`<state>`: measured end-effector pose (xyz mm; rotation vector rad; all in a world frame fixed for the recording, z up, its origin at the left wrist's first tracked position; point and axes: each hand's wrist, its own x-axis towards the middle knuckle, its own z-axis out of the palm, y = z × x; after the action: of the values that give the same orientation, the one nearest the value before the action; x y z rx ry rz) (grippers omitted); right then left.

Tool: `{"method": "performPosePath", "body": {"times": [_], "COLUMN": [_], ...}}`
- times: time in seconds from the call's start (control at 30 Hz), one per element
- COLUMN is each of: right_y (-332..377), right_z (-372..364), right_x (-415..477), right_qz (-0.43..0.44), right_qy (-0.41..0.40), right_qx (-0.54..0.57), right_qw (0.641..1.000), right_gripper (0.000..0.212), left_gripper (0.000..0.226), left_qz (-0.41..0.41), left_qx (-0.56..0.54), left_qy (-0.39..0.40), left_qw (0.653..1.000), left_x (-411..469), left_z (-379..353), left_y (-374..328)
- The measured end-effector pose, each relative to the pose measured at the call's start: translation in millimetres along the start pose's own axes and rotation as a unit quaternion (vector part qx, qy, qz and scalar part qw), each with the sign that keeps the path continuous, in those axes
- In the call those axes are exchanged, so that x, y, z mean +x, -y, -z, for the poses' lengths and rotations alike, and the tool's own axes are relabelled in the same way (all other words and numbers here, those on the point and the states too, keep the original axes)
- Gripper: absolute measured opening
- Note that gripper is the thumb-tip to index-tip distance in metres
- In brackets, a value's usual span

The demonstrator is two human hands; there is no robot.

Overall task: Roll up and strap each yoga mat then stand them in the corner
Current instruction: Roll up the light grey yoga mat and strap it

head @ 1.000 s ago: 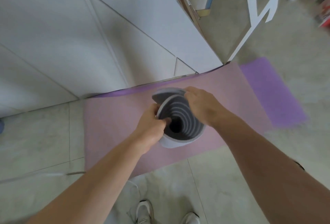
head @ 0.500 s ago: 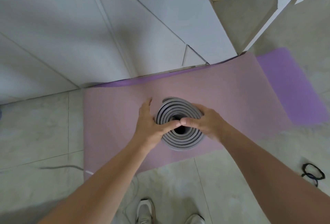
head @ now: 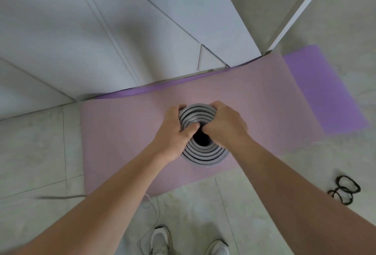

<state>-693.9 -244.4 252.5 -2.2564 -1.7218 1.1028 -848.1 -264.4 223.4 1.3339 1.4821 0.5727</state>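
Fingers point(head: 215, 106) of the right hand point(head: 223, 126) were curled over the top rim of the rolled grey mat point(head: 203, 154), and the left hand point(head: 175, 130) was clamped on the opposite side, its thumb laid across the coils toward the dark core. Half a second earlier the left fingers had been spread straight beside the roll and only a thumb and a fingertip had met over the hole; both hands were now closed on the rim. A second earlier the roll had been tipped, with a loose outer flap, whereas the coils were now seen squarely end-on. The roll was stood on end near the centre of the view, long axis vertical, open end pointed up at the camera. It was set on the pink mat point(head: 122, 132), which was laid flat with its length running from about 8 to 2 o'clock over a purple mat point(head: 325, 92) showing at 2 o'clock. The roll's sides and lower end were hidden by the end-on view, and its rim at 9 and 3 o'clock was covered by the hands. Black loops point(head: 343, 190) were seen on the floor at 4 o'clock. Two shoes point(head: 160, 242) at 6 o'clock were cut off by the frame edge.
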Motion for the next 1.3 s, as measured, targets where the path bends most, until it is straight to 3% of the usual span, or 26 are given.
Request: {"method": "performPosePath", "body": {"times": [0.1,0.27,0.33,0.47,0.53,0.6,0.7,0.77,0.83,0.93,1.03,1.07,1.13,1.2,1.3], "right_y": [-3.0,-26.5,-35.0,-42.4,-45.0,-47.3,-42.2,-33.3,-21.9,-15.2,-18.2,-19.5,-18.2,-13.6,-8.7], "right_z": [6.8,24.4,25.2,19.2,13.3,10.4,11.8,9.5,5.4,1.4,6.8,7.6,8.2,10.6,11.3], "right_x": [6.8,3.1,-0.2,-9.3,-14.8,-14.4,-9.1,-6.7,-8.1,-7.5,-1.4,-1.0,-1.5,-4.6,-17.3], "right_qz": [-0.010,0.002,0.013,0.108,0.216,0.270,0.217,0.181,0.164,0.162,0.168,0.169,0.178,0.192,0.218], "right_qy": [-0.021,-0.001,-0.005,-0.043,-0.064,-0.069,-0.048,-0.030,-0.023,-0.021,-0.026,-0.022,-0.006,0.006,-0.002], "right_qx": [0.009,0.007,0.001,-0.069,-0.090,-0.096,-0.113,-0.150,-0.162,-0.162,-0.174,-0.174,-0.164,-0.154,-0.195], "right_qw": [1.000,1.000,1.000,0.991,0.970,0.955,0.968,0.972,0.973,0.973,0.970,0.970,0.970,0.969,0.956], "right_gripper": [0.041,0.040,0.044,0.057,0.059,0.055,0.053,0.056,0.059,0.064,0.069,0.069,0.071,0.070,0.070], "left_gripper": [0.039,0.037,0.025,0.026,0.018,0.022,0.031,0.037,0.037,0.031,0.027,0.032,0.045,0.031,0.021], "left_qz": [0.028,0.177,0.149,0.094,0.074,0.050,0.029,0.035,0.058,0.097,0.118,0.108,0.056,0.035,0.048], "left_qx": [-0.005,-0.200,-0.160,-0.067,0.012,0.096,0.229,0.255,0.199,0.023,-0.182,-0.190,-0.096,-0.003,-0.057], "left_qy": [-0.025,0.013,0.039,0.066,0.020,-0.036,-0.063,-0.085,-0.108,-0.141,-0.075,-0.037,0.001,-0.029,-0.047], "left_qw": [0.999,0.963,0.975,0.991,0.997,0.993,0.971,0.962,0.972,0.985,0.973,0.975,0.994,0.999,0.996], "left_x": [6.3,9.3,10.7,19.5,22.6,22.4,15.6,13.0,10.2,0.2,-6.1,-6.9,-7.5,-8.2,-5.6], "left_z": [-5.0,-0.7,-2.6,-9.9,-13.0,-12.7,-6.9,-2.4,-4.2,-8.3,-6.7,-6.0,-7.8,-9.7,-7.5], "left_y": [-13.2,-31.3,-29.7,-23.4,-22.4,-19.6,-22.0,-23.8,-16.0,-9.9,-23.3,-27.4,-24.7,-18.9,-22.0]}}
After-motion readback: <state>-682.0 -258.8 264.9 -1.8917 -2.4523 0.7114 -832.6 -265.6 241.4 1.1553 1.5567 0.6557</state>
